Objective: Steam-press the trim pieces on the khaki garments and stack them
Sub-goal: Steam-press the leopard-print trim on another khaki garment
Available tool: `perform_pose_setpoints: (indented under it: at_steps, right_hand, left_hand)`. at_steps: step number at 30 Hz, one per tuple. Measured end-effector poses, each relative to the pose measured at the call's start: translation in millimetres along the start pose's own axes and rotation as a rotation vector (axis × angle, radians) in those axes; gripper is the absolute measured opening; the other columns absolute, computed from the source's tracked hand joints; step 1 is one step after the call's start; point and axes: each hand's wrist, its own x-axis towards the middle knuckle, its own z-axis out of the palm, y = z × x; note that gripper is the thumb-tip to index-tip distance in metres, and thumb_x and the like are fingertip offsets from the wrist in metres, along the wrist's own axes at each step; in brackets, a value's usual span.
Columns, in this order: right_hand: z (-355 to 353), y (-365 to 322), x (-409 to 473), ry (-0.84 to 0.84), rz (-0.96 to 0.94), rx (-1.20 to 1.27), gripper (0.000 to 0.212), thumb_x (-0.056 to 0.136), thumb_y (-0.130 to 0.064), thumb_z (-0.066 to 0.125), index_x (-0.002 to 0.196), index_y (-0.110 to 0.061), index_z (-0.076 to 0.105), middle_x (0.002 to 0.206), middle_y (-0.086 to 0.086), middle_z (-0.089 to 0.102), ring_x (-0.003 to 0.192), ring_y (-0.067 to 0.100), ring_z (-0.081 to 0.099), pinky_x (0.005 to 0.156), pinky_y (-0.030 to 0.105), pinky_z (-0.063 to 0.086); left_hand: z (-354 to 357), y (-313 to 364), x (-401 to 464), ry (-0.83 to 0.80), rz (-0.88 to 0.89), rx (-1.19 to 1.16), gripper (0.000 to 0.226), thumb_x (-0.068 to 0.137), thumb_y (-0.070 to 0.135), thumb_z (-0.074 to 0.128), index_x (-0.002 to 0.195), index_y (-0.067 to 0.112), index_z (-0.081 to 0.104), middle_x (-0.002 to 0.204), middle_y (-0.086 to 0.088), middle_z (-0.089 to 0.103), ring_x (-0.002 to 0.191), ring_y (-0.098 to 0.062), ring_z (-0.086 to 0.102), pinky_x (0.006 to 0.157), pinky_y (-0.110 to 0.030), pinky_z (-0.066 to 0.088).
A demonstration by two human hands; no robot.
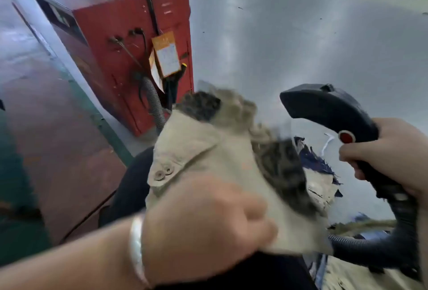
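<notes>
Nearest to the camera, the left hand, with a silver bracelet on the wrist, has its fingers curled on the lower edge of the khaki garment and holds it up. The garment has a flap with two snap buttons and a fur trim, grey and beige, along its far edge; this part is blurred. The right hand grips the handle of the black steam iron, which has a red button and a dark hose, just beside the trim. More khaki and navy fabric lies below. Farther, a red metal cabinet stands on the floor with a yellow tag and cables hanging; what is inside it cannot be seen.
</notes>
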Motion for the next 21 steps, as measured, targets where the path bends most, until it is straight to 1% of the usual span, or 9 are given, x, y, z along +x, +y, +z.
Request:
perform_pose_setpoints:
  at_steps: [2, 5, 7, 10, 13, 15, 17, 19, 21]
  right_hand:
    - [9, 4, 1, -0.021, -0.004, 0.009, 0.015, 0.07, 0.002, 0.07, 0.065, -0.006, 0.059, 0.043, 0.013, 0.058, 0.033, 0.019, 0.056, 0.036, 0.026, 0.044]
    - [17, 6, 0, -0.082, -0.021, -0.029, 0.013, 0.072, -0.002, 0.069, 0.067, -0.007, 0.059, 0.041, 0.007, 0.058, 0.031, 0.015, 0.055, 0.032, 0.018, 0.039]
    - [21, 9, 0, -0.105, -0.018, -0.035, 0.013, 0.073, -0.003, 0.07, 0.07, -0.009, 0.059, 0.042, 0.006, 0.058, 0.033, 0.014, 0.055, 0.033, 0.017, 0.039]
    - [22, 14, -2, -0.106, -0.007, -0.05, 0.013, 0.073, -0.002, 0.071, 0.073, -0.01, 0.06, 0.043, 0.005, 0.059, 0.036, 0.015, 0.057, 0.037, 0.023, 0.044]
    - [23, 22, -9, -0.103, -0.004, -0.086, 0.012, 0.072, -0.005, 0.072, 0.076, -0.01, 0.062, 0.043, 0.004, 0.06, 0.036, 0.014, 0.059, 0.039, 0.024, 0.046]
    - [25, 27, -19, -0.115, -0.02, -0.116, 0.013, 0.07, -0.011, 0.073, 0.075, -0.012, 0.06, 0.043, 0.002, 0.061, 0.034, 0.011, 0.057, 0.037, 0.022, 0.043]
    - [27, 32, -32, -0.14, -0.034, -0.14, 0.015, 0.067, -0.021, 0.072, 0.074, -0.017, 0.06, 0.043, -0.001, 0.061, 0.031, 0.007, 0.053, 0.037, 0.021, 0.042]
    - [27, 39, -44, -0.151, -0.033, -0.121, 0.014, 0.068, -0.02, 0.072, 0.073, -0.018, 0.06, 0.043, -0.001, 0.061, 0.03, 0.008, 0.052, 0.034, 0.017, 0.039]
    - [24, 45, -56, -0.143, -0.015, -0.114, 0.015, 0.07, -0.016, 0.073, 0.071, -0.018, 0.059, 0.047, 0.003, 0.061, 0.031, 0.009, 0.052, 0.033, 0.019, 0.038]
  left_hand:
    - [69, 33, -14, 0.016, 0.124, 0.05, 0.008, 0.073, 0.028, 0.065, 0.079, 0.031, 0.07, 0.056, 0.008, 0.04, 0.043, -0.01, 0.041, 0.039, -0.02, 0.032]
    - [121, 32, -33, -0.029, 0.038, -0.093, 0.022, 0.071, 0.034, 0.057, 0.086, 0.038, 0.072, 0.047, 0.009, 0.046, 0.034, -0.01, 0.039, 0.03, -0.021, 0.035]
    - [130, 32, -25, 0.045, -0.027, -0.155, 0.026, 0.07, 0.038, 0.052, 0.089, 0.039, 0.07, 0.044, 0.007, 0.047, 0.031, -0.013, 0.039, 0.025, -0.021, 0.031]
    - [128, 45, -35, -0.068, -0.124, -0.148, 0.025, 0.074, 0.046, 0.044, 0.088, 0.037, 0.061, 0.043, 0.001, 0.047, 0.033, -0.014, 0.045, 0.027, -0.02, 0.031]
    - [120, 37, -39, -0.079, -0.169, -0.138, 0.025, 0.086, 0.049, 0.031, 0.095, 0.031, 0.045, 0.062, -0.009, 0.057, 0.06, -0.023, 0.063, 0.045, -0.027, 0.039]
    - [121, 30, -40, -0.309, -0.193, -0.178, 0.027, 0.093, 0.055, 0.029, 0.106, 0.035, 0.041, 0.094, -0.009, 0.063, 0.091, -0.025, 0.063, 0.068, -0.031, 0.044]
    - [115, 26, -36, -0.461, -0.165, -0.208, 0.045, 0.087, 0.069, 0.024, 0.11, 0.039, 0.048, 0.108, 0.001, 0.062, 0.102, -0.02, 0.059, 0.084, -0.03, 0.046]
    - [100, 17, -27, -0.34, -0.174, -0.2, 0.069, 0.073, 0.082, 0.012, 0.095, 0.032, 0.055, 0.092, 0.009, 0.059, 0.086, -0.007, 0.057, 0.077, -0.029, 0.048]
    - [83, 11, -14, -0.015, -0.171, -0.186, 0.061, 0.08, 0.074, 0.02, 0.081, 0.027, 0.059, 0.08, 0.012, 0.054, 0.078, -0.003, 0.054, 0.07, -0.03, 0.048]
